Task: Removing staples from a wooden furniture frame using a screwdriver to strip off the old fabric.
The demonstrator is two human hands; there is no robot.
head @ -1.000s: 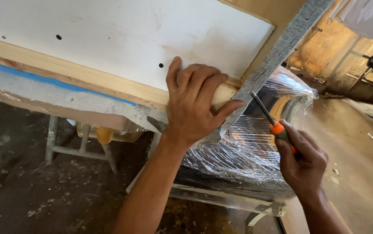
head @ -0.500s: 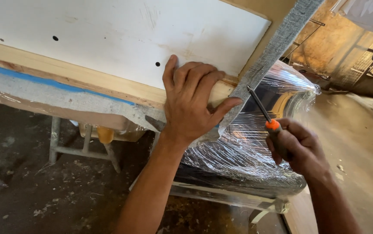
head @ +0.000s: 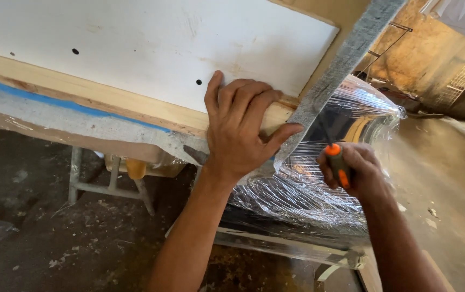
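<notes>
Left hand (head: 240, 132), centre frame: fingers spread flat, pressing grey strip (head: 340, 67) onto white board (head: 151, 43). Right hand (head: 354, 170): clenched around orange-handled tool (head: 338, 165). Clear-wrapped bundle (head: 319, 189), lower right.

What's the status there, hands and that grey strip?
Left hand pressed flat on the board corner, pinning the grey strip. Right hand grips an orange-handled tool, tip near the strip. Plastic-wrapped bundle crowds underneath.

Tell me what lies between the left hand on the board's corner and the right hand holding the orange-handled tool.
In the head view, a grey fabric strip runs down between the left hand and the right hand, with a plastic-wrapped bundle behind it.
</notes>
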